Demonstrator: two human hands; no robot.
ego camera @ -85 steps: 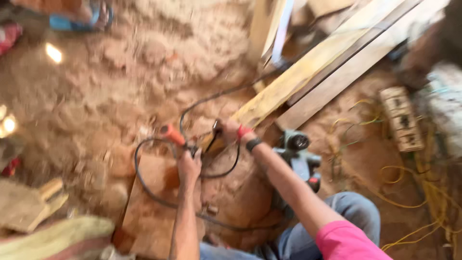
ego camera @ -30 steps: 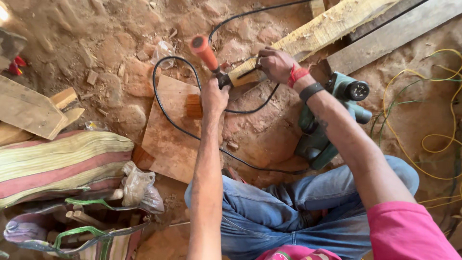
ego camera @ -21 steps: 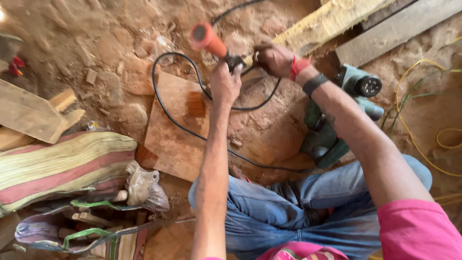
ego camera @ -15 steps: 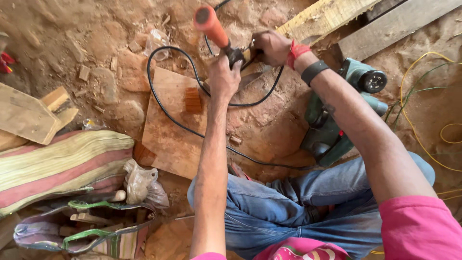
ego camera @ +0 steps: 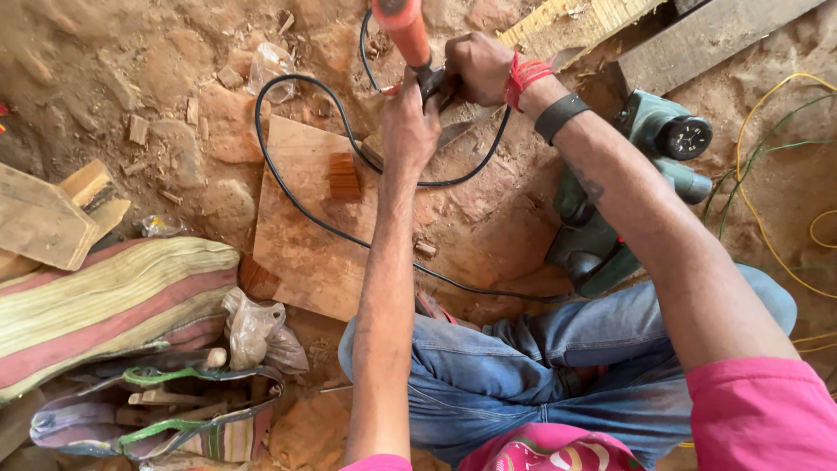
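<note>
My left hand (ego camera: 408,129) grips an orange-handled tool (ego camera: 403,26) at the base of its handle, near the top of the view. My right hand (ego camera: 478,66) is closed on the dark front part of the same tool, just right of the left hand. A red thread and a black band circle the right wrist. What the tool's tip touches is hidden by the hands. A black cable (ego camera: 288,187) runs from the tool and loops over a flat wooden board (ego camera: 305,235) on the dirt.
A green power planer (ego camera: 628,187) lies right of my forearm. Pale planks (ego camera: 602,17) lie at the top. A striped cloth bag (ego camera: 105,305) with tools, a crumpled plastic bag (ego camera: 253,327) and wood offcuts (ego camera: 52,218) sit left. Yellow wire (ego camera: 785,174) trails at right.
The view has shifted, so hands and tool now sit higher in frame. Both hands stay on the orange-handled tool, its handle tilted more upright.
</note>
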